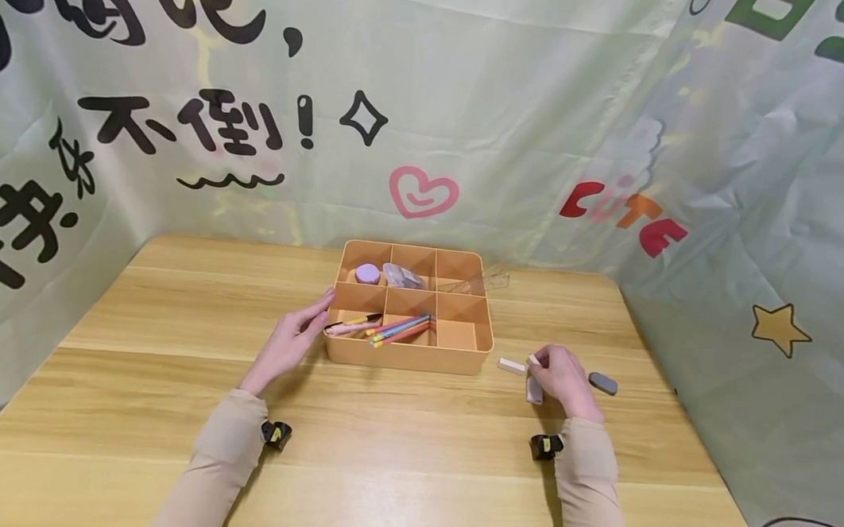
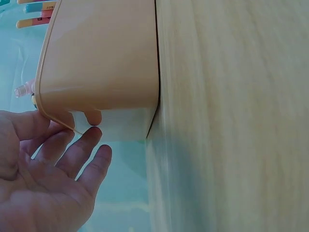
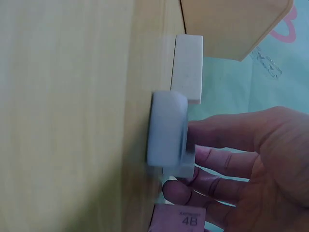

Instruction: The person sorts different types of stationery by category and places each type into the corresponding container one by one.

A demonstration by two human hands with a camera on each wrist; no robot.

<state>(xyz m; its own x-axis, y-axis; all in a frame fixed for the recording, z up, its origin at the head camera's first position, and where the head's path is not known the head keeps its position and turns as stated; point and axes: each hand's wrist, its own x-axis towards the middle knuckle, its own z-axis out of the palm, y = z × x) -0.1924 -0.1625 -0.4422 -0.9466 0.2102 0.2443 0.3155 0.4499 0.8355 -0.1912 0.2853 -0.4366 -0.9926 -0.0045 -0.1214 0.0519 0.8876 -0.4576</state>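
An orange organizer box (image 1: 403, 358) with compartments stands near the table's back. My left hand (image 1: 292, 340) rests at its left end, thumb and fingertips (image 2: 91, 137) at the rim and side wall, fingers loosely extended. To the right of the box, my right hand (image 1: 562, 378) pinches a small white eraser (image 1: 534, 360), partly hidden by the fingers. A second white eraser (image 1: 512, 366) lies just left of it, also seen in the right wrist view. Just below the fingers is a greyish-purple eraser (image 1: 534, 390). A dark grey eraser (image 1: 603, 383) lies right of the hand.
Several coloured pens (image 1: 400, 330) lean in the box's front compartments. Behind them sit a purple round-lidded item (image 1: 367, 273), a clear pouch-like item (image 1: 402, 276) and a transparent ruler (image 1: 493, 280) jutting over the right rim. A printed cloth (image 1: 508, 125) surrounds the wooden table (image 1: 412, 454).
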